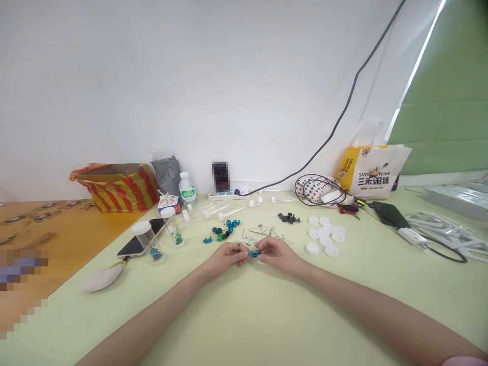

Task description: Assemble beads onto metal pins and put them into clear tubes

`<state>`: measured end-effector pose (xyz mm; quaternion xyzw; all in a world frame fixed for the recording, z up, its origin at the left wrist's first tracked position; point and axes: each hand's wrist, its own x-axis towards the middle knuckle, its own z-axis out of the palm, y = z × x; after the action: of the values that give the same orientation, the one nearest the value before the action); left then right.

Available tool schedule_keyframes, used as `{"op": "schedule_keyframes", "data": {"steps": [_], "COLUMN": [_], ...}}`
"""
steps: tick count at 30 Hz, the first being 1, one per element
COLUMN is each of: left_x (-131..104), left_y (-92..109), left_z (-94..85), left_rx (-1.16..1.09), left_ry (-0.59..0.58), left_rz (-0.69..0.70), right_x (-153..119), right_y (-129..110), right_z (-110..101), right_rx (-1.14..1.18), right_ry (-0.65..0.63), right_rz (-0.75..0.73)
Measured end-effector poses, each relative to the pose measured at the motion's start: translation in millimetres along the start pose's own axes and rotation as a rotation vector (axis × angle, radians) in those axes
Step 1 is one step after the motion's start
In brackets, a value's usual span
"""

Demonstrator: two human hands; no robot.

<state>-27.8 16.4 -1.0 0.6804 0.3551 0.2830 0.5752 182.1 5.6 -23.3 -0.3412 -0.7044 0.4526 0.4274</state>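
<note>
Near the middle of the table, my left hand (226, 258) and my right hand (281, 255) meet with their fingertips pinched. Between them is a small shiny blue part (254, 253), which both hands grip; its exact kind is too small to make out. A small dark tip shows by my left fingers. Just beyond the hands lie several thin metal rods and wire pieces (263, 231). To their left is a small heap of blue, green and black parts (225, 230), with one loose blue piece (207, 240). Black parts (288, 218) lie farther back.
Round white caps (325, 235) lie to the right. Clear capped cylinders (147, 241) stand at left beside a phone (131, 245). Clear tubes (217, 211), a water bottle (186, 188) and a striped bag (118, 188) are behind. Cables (320, 190) and a paper bag (375, 173) occupy the back right.
</note>
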Motion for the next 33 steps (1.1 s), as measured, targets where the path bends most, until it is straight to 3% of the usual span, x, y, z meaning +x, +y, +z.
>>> {"op": "schedule_keyframes", "data": {"steps": [33], "left_x": [0.3], "left_y": [0.7], "left_z": [0.8], "left_rx": [0.002], "left_ry": [0.01], "left_rz": [0.001], "right_x": [0.9], "right_y": [4.1], "right_z": [-0.7], "right_rx": [0.006], "right_ry": [0.002], "right_rz": [0.022]}}
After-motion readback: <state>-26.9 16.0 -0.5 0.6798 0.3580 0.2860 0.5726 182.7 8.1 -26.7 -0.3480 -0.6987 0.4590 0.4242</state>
